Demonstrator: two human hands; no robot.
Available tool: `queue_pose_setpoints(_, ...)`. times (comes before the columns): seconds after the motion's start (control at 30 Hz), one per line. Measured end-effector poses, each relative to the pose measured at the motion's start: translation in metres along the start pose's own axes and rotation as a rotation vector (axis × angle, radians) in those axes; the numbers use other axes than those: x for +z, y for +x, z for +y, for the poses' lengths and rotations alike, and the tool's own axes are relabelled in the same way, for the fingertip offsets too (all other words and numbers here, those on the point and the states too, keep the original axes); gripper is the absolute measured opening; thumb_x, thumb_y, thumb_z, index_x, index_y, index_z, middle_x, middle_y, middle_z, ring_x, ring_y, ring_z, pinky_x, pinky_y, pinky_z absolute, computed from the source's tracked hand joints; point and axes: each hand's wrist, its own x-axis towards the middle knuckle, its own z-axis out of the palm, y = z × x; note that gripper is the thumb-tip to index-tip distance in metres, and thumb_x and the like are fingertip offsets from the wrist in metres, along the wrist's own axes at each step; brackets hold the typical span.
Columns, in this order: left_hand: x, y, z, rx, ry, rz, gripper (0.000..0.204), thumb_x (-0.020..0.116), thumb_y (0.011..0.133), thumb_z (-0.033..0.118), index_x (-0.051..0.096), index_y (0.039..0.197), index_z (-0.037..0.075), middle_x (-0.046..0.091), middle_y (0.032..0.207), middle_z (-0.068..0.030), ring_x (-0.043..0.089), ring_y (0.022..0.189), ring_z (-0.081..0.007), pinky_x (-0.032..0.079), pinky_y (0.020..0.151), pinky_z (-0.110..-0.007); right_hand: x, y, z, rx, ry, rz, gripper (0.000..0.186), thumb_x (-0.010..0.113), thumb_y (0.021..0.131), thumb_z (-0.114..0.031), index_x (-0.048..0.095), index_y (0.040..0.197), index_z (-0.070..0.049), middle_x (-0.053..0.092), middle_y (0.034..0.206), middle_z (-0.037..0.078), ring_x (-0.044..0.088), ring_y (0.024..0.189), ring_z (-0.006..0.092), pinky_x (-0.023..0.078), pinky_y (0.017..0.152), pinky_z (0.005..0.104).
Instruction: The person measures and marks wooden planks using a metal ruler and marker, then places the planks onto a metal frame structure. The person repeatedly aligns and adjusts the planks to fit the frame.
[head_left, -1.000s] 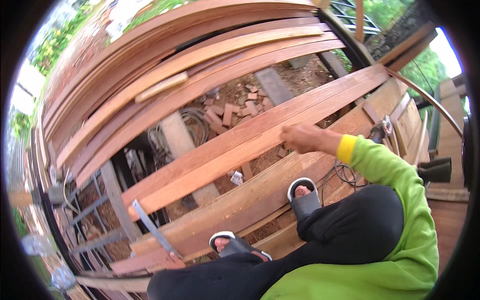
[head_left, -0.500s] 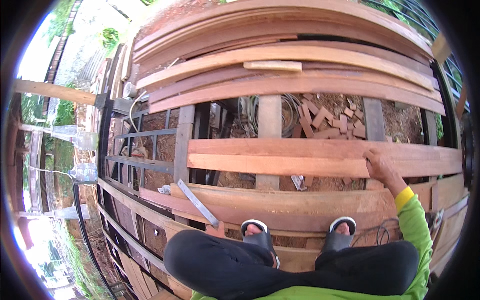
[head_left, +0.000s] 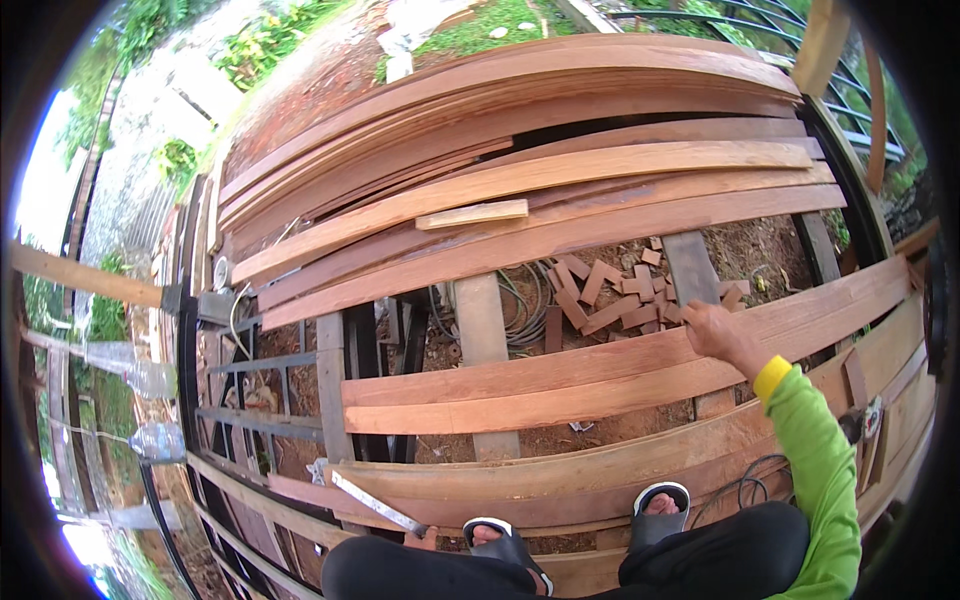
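Observation:
My right hand, in a green sleeve with a yellow cuff, has its fingers curled over the far edge of a long reddish plank. The plank lies across grey crosspieces, and a paler strip runs along its near side. No part of my left hand can be made out. Near my left foot a flat metal strip lies slanted over the end of the near boards. A small reddish-brown shape touches its near end; I cannot tell whether that is a handle or fingers.
Beyond the gap lies a stack of long boards with a short pale offcut on top. Broken brick pieces and coiled cable lie below between the crosspieces. A black metal frame borders the right side.
My view has tilted, so the boards now slope up to the right. My right hand keeps about the same place on the plank. Little else has moved.

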Motion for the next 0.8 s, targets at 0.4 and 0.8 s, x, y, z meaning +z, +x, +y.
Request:
queue_pose_setpoints(0.4, -0.067, -0.043, 0.021, -0.156, 0.288, 0.115, 0.085, 0.074, 0.068, 0.047, 0.042, 0.131, 0.0, 0.062, 0.097, -0.0231, 0.06, 0.092, -0.0399, 0.045, 0.083, -0.048, 0.001, 0.22, 0.043, 0.12, -0.291, 0.269, 0.046, 0.051, 0.077, 0.0, 0.047, 0.122, -0.003, 0.053, 0.12, 0.021, 0.063, 0.087, 0.0413, 0.052, 0.075, 0.048)
queue_pose_setpoints(0.8, -0.139, -0.132, -0.056, -0.561, 0.378, 0.291, 0.072, 0.074, 0.07, 0.044, 0.047, 0.127, 0.009, 0.065, 0.069, -0.0122, 0.066, 0.072, -0.0322, 0.049, 0.067, -0.045, 0.027, 0.329, 0.044, 0.255, -0.368, 0.127, 0.088, 0.069, 0.06, 0.008, 0.03, 0.138, -0.003, 0.029, 0.145, 0.024, 0.054, 0.113, 0.0411, 0.049, 0.091, 0.0442)
